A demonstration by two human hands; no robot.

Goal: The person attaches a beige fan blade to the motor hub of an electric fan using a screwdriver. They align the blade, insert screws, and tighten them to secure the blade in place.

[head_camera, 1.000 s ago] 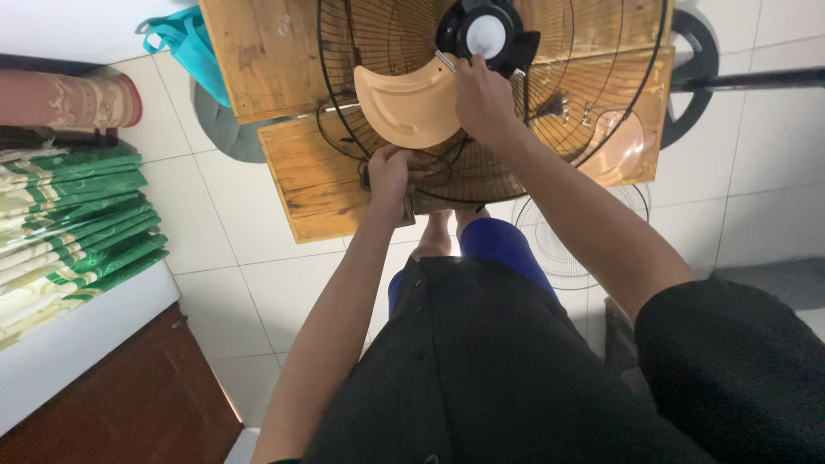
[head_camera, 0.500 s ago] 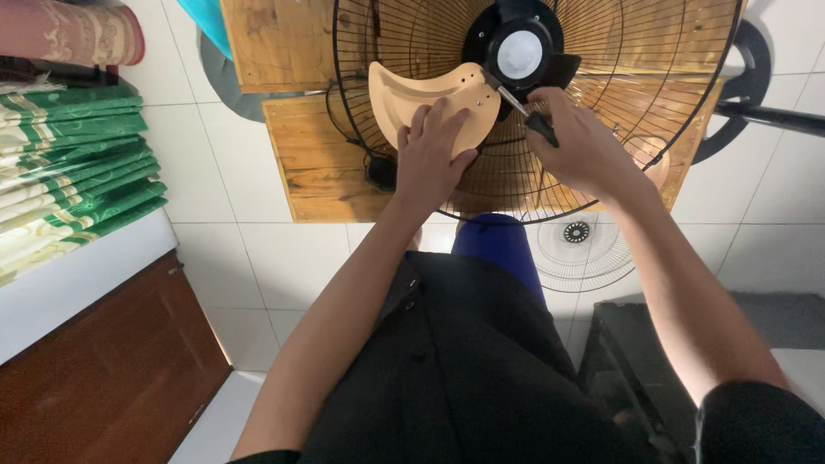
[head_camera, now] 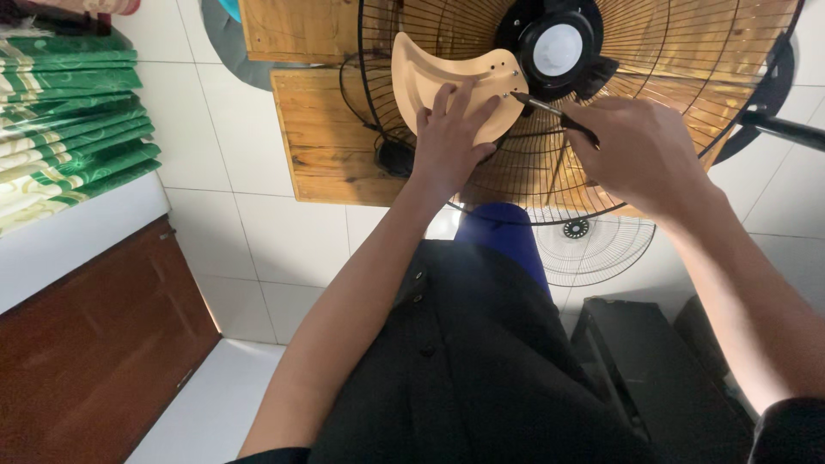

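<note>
My left hand (head_camera: pixel 449 137) presses the tan blade (head_camera: pixel 455 82) flat beside the black hub (head_camera: pixel 557 47); my right hand (head_camera: pixel 640 150) grips the screwdriver (head_camera: pixel 554 113), tip at the blade's holes, apparently not yet fastened.

Matt tan plastic blade (head_camera: pixel 447 73), black wire grille (head_camera: pixel 670 163) (metal), rough wooden boards (head_camera: pixel 322 146).

Left hand (head_camera: pixel 449 142) flat, fingers (head_camera: pixel 440 101) spread, pressing down. Right hand (head_camera: pixel 640 150) curled closed, arm reaching forward.
</note>
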